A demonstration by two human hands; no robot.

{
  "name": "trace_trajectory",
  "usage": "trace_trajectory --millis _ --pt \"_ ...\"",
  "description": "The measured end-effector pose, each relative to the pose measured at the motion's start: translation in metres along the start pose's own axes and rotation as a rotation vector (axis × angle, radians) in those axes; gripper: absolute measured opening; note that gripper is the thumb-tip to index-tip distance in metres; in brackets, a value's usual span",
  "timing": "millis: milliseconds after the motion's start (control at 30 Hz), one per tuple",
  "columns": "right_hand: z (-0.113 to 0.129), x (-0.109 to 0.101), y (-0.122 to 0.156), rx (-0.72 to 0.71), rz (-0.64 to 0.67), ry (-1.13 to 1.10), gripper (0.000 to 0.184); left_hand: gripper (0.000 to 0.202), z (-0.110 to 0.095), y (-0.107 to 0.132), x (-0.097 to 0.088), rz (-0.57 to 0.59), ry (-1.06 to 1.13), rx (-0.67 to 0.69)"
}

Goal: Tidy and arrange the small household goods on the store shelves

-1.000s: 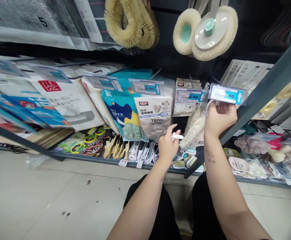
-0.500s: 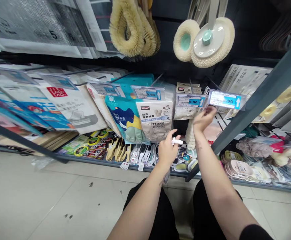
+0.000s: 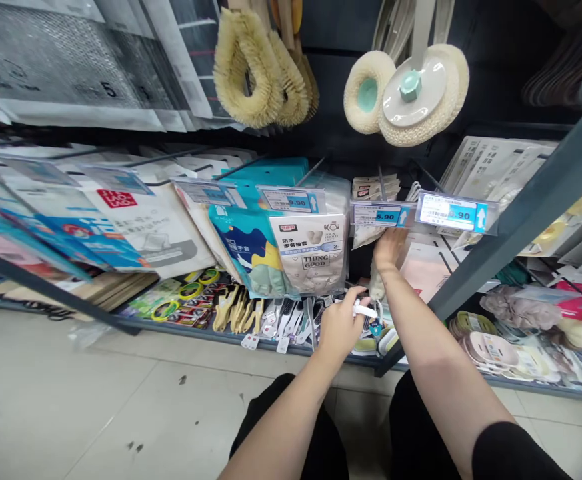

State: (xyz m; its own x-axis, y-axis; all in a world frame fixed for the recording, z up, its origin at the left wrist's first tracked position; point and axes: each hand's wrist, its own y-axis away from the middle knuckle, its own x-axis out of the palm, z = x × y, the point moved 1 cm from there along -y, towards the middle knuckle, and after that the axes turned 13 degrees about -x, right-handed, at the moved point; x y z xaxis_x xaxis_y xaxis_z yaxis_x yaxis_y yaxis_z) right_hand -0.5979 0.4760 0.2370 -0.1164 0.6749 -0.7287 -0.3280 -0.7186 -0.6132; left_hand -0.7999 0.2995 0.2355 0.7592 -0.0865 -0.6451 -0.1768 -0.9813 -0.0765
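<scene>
In the head view my left hand (image 3: 339,325) is closed around a small white, curved plastic-looking piece (image 3: 365,309), whose full shape is hidden by the fingers. It is held just below the hanging packet of sleeve covers (image 3: 315,257). Further right, my right hand (image 3: 391,250) reaches in under the price tags marked 5.90 (image 3: 381,215) and 6.90 (image 3: 451,212). Its fingers are blurred and partly covered, so their grip is unclear. A pale, textured hanging item (image 3: 377,285) shows just below and beside that hand.
Round-headed scrubbers (image 3: 421,97) and bristle brushes (image 3: 248,70) hang above. Teal glove packets (image 3: 241,250) hang left of the hands. A slanted dark shelf post (image 3: 491,223) stands right of my right arm. Small brushes (image 3: 285,319) fill the lower shelf.
My right hand has moved down and left, deeper under the price tags. My left hand has shifted slightly right and down with the white piece. The view has tilted up slightly.
</scene>
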Motion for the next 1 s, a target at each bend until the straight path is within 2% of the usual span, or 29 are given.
trace_trajectory --millis 100,167,200,233,267,333,367,433,500,567,700,767,867,1000 --pt "0.008 -0.01 0.023 0.107 -0.04 -0.113 0.062 0.026 -0.004 -0.004 0.01 0.077 0.056 -0.026" --pt "0.012 -0.024 0.061 0.19 -0.116 -0.298 0.083 0.027 -0.006 -0.007 0.013 0.123 0.223 -0.053" --pt "0.014 -0.032 0.084 0.215 -0.097 -0.473 0.089 0.028 -0.007 -0.008 0.013 0.145 0.343 -0.066" --pt "0.015 -0.042 0.108 0.256 -0.017 -0.684 0.088 0.029 -0.008 -0.009 0.012 0.162 0.483 -0.078" --pt "0.015 -0.053 0.129 0.373 0.063 -0.884 0.083 0.029 -0.008 -0.011 0.011 0.172 0.638 -0.095" --pt "0.017 -0.078 0.162 0.527 0.321 -1.24 0.066 0.029 -0.007 -0.013 0.009 0.171 0.941 -0.152" --pt "0.018 -0.091 0.171 0.551 0.448 -1.356 0.065 0.029 -0.006 -0.014 0.008 0.164 1.064 -0.186" --pt "0.02 -0.115 0.177 0.484 0.558 -1.457 0.064 0.032 -0.007 -0.016 0.009 0.152 1.21 -0.241" --pt "0.02 -0.131 0.173 0.359 0.474 -1.429 0.055 0.033 -0.009 -0.014 0.012 0.161 1.223 -0.262" --pt "0.017 -0.138 0.17 0.305 0.375 -1.38 0.048 0.032 -0.012 -0.011 0.018 0.179 1.191 -0.266" --pt "0.008 -0.139 0.169 0.392 0.41 -1.465 0.044 0.036 -0.016 -0.002 0.031 0.192 1.141 -0.229" --pt "0.005 -0.143 0.167 0.41 0.359 -1.569 0.042 0.041 -0.016 0.0 0.034 0.191 1.113 -0.19" --pt "0.004 -0.154 0.163 0.396 0.276 -1.714 0.038 0.053 -0.015 0.001 0.031 0.182 1.018 -0.157" --pt "0.009 -0.169 0.162 0.392 0.343 -1.783 0.035 0.06 -0.015 0.003 0.021 0.19 0.854 -0.113"
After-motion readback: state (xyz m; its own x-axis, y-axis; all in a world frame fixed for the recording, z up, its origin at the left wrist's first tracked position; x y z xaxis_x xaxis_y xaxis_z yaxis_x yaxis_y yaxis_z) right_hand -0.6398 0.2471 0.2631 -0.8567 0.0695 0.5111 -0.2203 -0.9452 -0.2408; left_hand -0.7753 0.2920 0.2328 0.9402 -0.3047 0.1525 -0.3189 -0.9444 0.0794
